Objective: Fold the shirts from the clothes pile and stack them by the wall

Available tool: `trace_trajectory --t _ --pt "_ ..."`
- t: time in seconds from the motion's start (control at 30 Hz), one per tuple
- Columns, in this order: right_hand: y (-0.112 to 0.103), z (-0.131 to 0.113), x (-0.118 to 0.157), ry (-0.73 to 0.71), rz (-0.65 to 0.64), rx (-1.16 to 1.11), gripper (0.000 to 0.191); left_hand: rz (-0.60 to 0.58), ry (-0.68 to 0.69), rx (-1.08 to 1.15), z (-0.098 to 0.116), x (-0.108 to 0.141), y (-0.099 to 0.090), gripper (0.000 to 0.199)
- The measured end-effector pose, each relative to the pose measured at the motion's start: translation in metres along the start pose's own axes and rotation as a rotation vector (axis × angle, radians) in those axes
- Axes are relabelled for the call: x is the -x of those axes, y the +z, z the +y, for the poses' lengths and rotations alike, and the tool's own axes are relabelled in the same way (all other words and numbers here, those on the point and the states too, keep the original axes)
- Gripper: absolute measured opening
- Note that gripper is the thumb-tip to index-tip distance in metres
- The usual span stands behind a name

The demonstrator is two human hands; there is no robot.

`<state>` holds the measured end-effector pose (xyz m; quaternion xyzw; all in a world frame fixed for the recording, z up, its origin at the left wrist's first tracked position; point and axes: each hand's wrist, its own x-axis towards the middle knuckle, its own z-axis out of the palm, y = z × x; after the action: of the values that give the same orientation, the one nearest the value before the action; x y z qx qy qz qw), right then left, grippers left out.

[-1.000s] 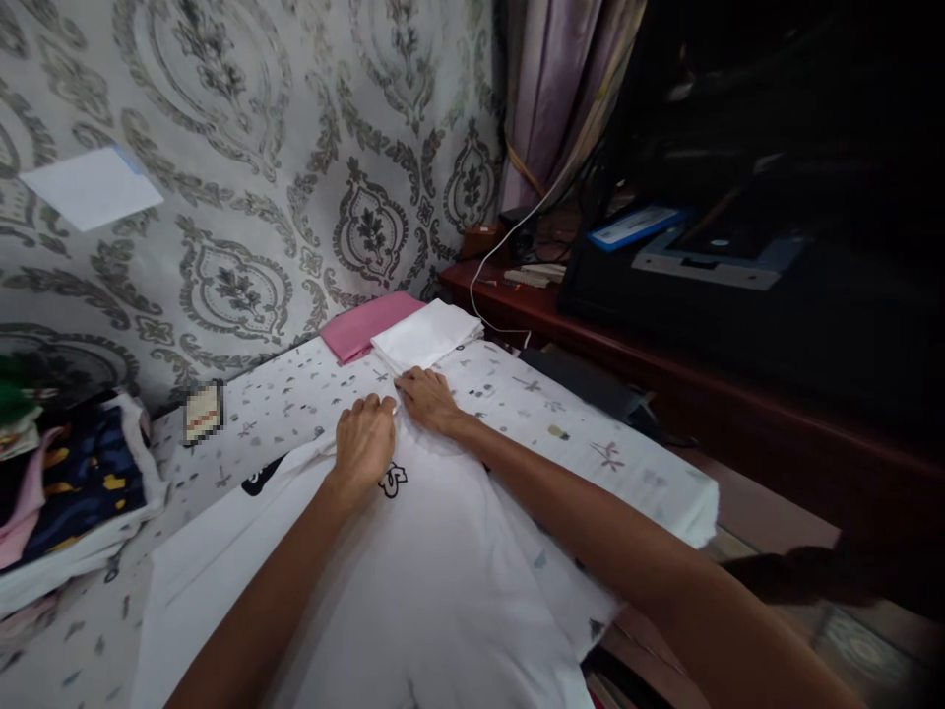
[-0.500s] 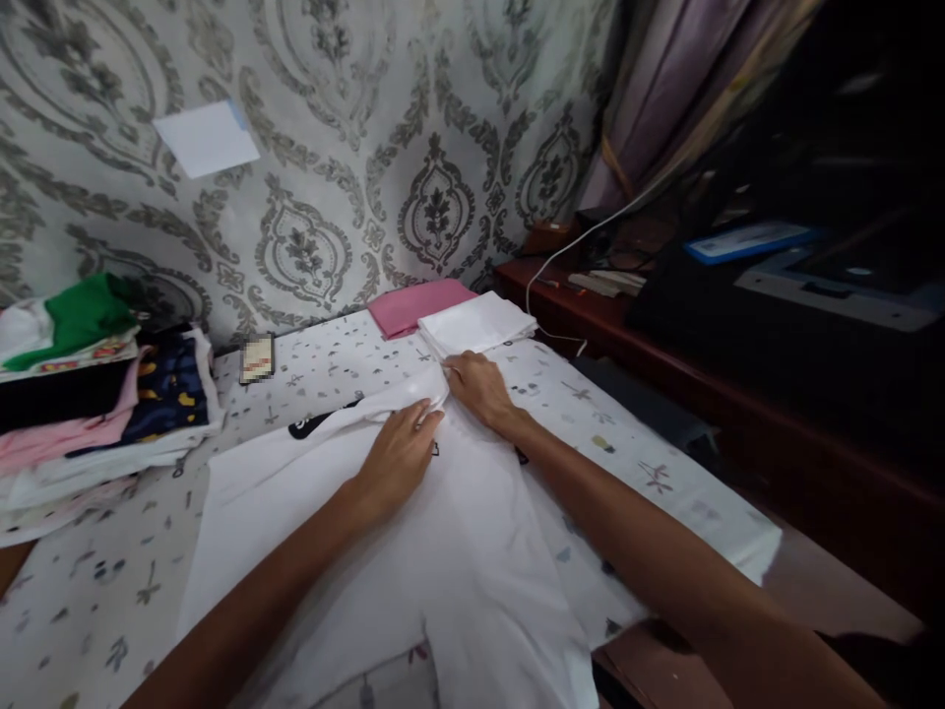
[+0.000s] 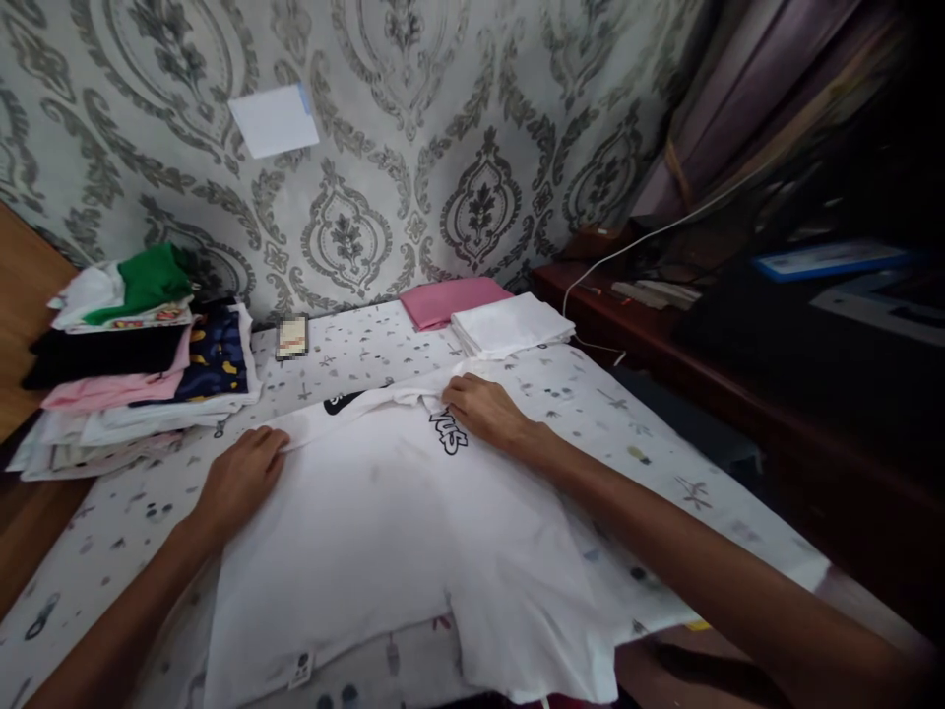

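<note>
White shirt (image 3: 346,522), spread on the near side of the folded white cloth (image 3: 509,325), far edge running leftward; right hand (image 3: 487,409) pinches this edge, left hand (image 3: 243,478) touches it, grip indeterminable.

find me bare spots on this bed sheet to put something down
Bare patches of patterned sheet show between the small card and pink cloth, and between the right arm and the desk-side edge. Crowded: the clothes pile at back left, folded white cloth against the pink, and the middle, under the white shirt.
</note>
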<state>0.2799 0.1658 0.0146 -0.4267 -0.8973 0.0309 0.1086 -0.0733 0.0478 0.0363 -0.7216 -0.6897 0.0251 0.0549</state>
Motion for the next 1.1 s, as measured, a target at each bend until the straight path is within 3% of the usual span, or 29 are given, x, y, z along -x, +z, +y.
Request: trace_trajectory --t 0.1,0.2,0.3,0.53,0.67,0.77,1.0,1.1 --pt "-0.002 0.007 0.004 0.034 0.123 -0.213 0.021 -0.029 -0.045 -0.025 -0.008 0.001 -0.006 0.036" --pt "-0.003 0.023 0.016 0.082 0.282 -0.532 0.019 0.033 -0.087 0.021 -0.019 0.003 -0.012 0.038" --pt "0.001 0.036 0.032 0.089 0.326 -0.670 0.014 0.084 -0.103 0.067 -0.031 0.008 -0.013 0.037" --pt "0.007 0.033 0.054 0.014 0.239 -0.480 0.019 0.097 -0.040 0.096 -0.031 0.020 -0.005 0.035" --pt "0.009 0.038 0.053 0.113 0.275 -0.543 0.015 0.182 -0.002 0.112 -0.033 0.026 -0.005 0.036" --pt "0.009 0.042 0.053 0.150 0.265 -0.500 0.018 0.176 0.058 0.124 -0.037 0.029 -0.002 0.034" --pt "0.000 0.022 0.060 -0.114 0.217 -0.094 0.034 0.099 0.076 0.175 -0.042 0.033 0.011 0.036" --pt "-0.001 0.016 0.061 -0.221 0.223 -0.080 0.025 0.096 0.079 0.193 -0.046 0.032 0.015 0.036"
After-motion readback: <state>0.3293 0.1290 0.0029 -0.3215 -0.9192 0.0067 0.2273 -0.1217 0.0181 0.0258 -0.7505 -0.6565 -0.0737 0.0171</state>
